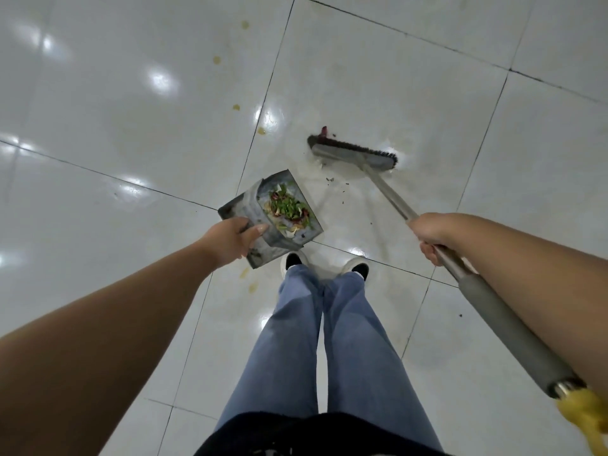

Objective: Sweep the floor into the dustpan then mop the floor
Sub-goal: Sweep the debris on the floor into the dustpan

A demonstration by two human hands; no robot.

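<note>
My left hand (232,240) grips the near edge of a grey metal dustpan (245,205), which holds a heap of green and red vegetable scraps (288,209). My right hand (434,236) grips the grey metal handle of a broom (390,197). The broom's dark-bristled head (353,153) rests on the white tiled floor (131,110), to the right of and beyond the dustpan. A red scrap (324,130) lies at the head's far left end. Small dark crumbs (329,181) dot the tile between broom head and dustpan.
Yellowish spots (236,107) stain the tiles in a line beyond the dustpan, and two more (245,273) lie beside my left shoe. My legs in blue jeans and white shoes (357,269) stand just behind the dustpan. A yellow grip (589,419) ends the broom handle.
</note>
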